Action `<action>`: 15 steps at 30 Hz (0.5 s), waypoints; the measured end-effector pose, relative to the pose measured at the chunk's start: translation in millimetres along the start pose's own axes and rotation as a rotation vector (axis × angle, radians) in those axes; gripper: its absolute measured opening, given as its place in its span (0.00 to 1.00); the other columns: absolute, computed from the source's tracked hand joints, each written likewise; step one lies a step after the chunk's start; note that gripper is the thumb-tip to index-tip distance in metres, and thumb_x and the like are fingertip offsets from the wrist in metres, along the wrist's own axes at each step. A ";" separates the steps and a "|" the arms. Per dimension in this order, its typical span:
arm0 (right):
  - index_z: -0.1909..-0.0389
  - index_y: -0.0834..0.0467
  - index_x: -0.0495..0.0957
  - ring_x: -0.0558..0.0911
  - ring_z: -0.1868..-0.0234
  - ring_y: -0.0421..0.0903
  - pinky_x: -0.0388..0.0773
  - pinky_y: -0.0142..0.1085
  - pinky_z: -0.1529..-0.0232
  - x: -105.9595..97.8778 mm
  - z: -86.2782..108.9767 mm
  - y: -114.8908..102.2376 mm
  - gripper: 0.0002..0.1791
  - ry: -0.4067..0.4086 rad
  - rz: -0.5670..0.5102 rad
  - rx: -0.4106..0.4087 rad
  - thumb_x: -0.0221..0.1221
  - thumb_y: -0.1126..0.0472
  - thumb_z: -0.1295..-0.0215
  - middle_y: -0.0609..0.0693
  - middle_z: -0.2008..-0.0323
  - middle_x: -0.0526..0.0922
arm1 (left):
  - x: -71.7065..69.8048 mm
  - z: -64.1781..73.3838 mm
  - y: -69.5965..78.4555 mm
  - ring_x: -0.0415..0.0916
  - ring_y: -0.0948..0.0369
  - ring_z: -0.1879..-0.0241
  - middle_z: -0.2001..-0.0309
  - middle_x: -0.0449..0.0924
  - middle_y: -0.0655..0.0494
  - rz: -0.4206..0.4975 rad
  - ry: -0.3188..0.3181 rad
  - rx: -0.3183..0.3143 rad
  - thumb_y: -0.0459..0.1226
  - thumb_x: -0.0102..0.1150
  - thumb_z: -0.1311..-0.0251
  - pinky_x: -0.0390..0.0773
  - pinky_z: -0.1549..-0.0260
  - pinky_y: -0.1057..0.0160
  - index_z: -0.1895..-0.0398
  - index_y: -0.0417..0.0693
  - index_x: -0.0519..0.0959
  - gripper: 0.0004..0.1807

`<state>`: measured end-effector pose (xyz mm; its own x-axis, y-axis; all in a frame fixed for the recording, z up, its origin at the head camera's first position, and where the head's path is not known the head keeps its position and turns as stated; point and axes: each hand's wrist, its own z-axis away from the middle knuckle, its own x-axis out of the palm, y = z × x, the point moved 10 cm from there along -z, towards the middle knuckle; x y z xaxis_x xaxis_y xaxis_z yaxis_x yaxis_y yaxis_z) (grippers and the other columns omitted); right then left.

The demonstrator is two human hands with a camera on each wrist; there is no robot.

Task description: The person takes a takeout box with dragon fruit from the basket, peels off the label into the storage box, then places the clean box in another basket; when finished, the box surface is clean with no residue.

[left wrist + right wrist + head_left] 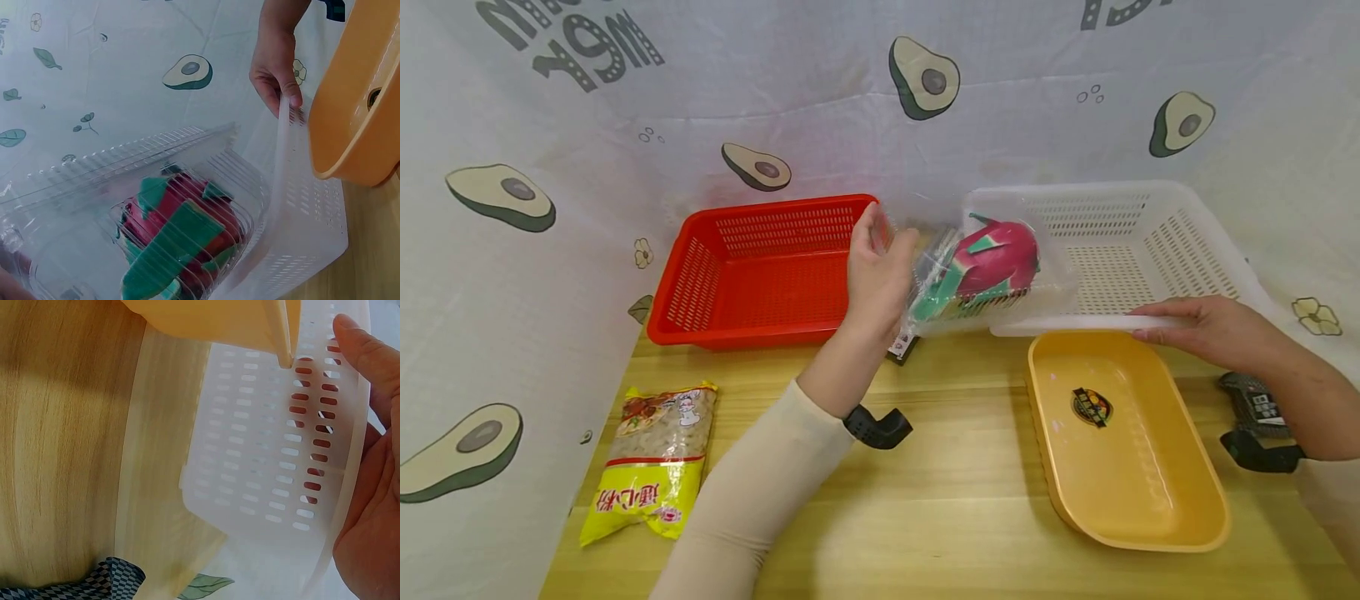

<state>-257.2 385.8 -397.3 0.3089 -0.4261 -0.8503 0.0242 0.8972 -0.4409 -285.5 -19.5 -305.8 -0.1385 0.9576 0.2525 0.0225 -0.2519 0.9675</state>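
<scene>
My left hand grips one end of a clear plastic box. Inside the box lies a pink dragon fruit with green scales. The box is tilted, and its right end reaches over the left part of a white perforated basket. My right hand pinches the front rim of that basket, thumb on the near side and fingers inside, as the right wrist view shows. Just in front of the basket stands a yellow tray with a round sticker on its floor.
A red basket stands at the back left. A yellow pasta bag lies at the front left of the wooden table. At the right, a dark package is partly covered by my right arm. Behind everything hangs a patterned cloth.
</scene>
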 end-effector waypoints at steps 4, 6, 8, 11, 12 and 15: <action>0.33 0.65 0.74 0.71 0.38 0.75 0.67 0.74 0.44 -0.2 -0.2 -0.2 0.37 0.007 0.002 -0.004 0.60 0.39 0.29 0.76 0.37 0.74 | 19.3 -10.1 5.1 0.65 0.58 0.28 0.26 0.65 0.58 -0.130 -0.006 0.014 0.37 0.57 0.35 0.69 0.29 0.59 0.20 0.57 0.56 0.39; 0.33 0.66 0.74 0.71 0.39 0.75 0.67 0.74 0.44 0.3 -0.2 -0.2 0.37 0.009 0.000 -0.005 0.60 0.39 0.29 0.76 0.37 0.74 | 28.8 -13.8 7.0 0.65 0.57 0.29 0.26 0.65 0.59 -0.222 0.004 0.017 0.39 0.57 0.34 0.69 0.29 0.55 0.20 0.59 0.57 0.39; 0.33 0.66 0.74 0.72 0.39 0.75 0.67 0.75 0.44 1.2 -0.1 0.2 0.37 0.008 -0.005 -0.002 0.60 0.39 0.29 0.76 0.37 0.74 | 39.8 -17.3 8.1 0.60 0.57 0.27 0.24 0.63 0.60 -0.312 0.011 0.019 0.41 0.58 0.34 0.66 0.27 0.53 0.20 0.61 0.57 0.40; 0.34 0.66 0.74 0.72 0.39 0.75 0.67 0.75 0.43 2.3 -0.3 1.3 0.38 0.004 -0.011 0.004 0.59 0.39 0.29 0.76 0.37 0.74 | 61.1 -21.2 6.5 0.54 0.54 0.25 0.22 0.59 0.63 -0.446 -0.014 0.015 0.43 0.58 0.34 0.64 0.27 0.51 0.20 0.62 0.56 0.40; 0.34 0.66 0.74 0.72 0.39 0.75 0.67 0.75 0.43 2.3 -0.4 1.5 0.37 0.006 -0.012 0.003 0.59 0.39 0.29 0.76 0.37 0.74 | 69.2 -22.5 5.8 0.53 0.53 0.24 0.21 0.57 0.64 -0.495 -0.028 0.023 0.43 0.58 0.34 0.63 0.27 0.51 0.20 0.62 0.56 0.40; 0.34 0.66 0.75 0.72 0.39 0.74 0.68 0.74 0.44 1.5 -1.0 1.9 0.37 0.014 -0.017 0.000 0.60 0.40 0.29 0.76 0.37 0.74 | 92.5 -25.1 -0.2 0.53 0.54 0.24 0.20 0.55 0.68 -0.665 -0.060 0.025 0.47 0.59 0.34 0.63 0.28 0.55 0.20 0.64 0.56 0.40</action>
<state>-257.6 386.8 -399.7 0.2952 -0.4429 -0.8466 0.0296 0.8899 -0.4552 -323.1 65.6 -283.0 -0.0759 0.9140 -0.3986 -0.0255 0.3979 0.9171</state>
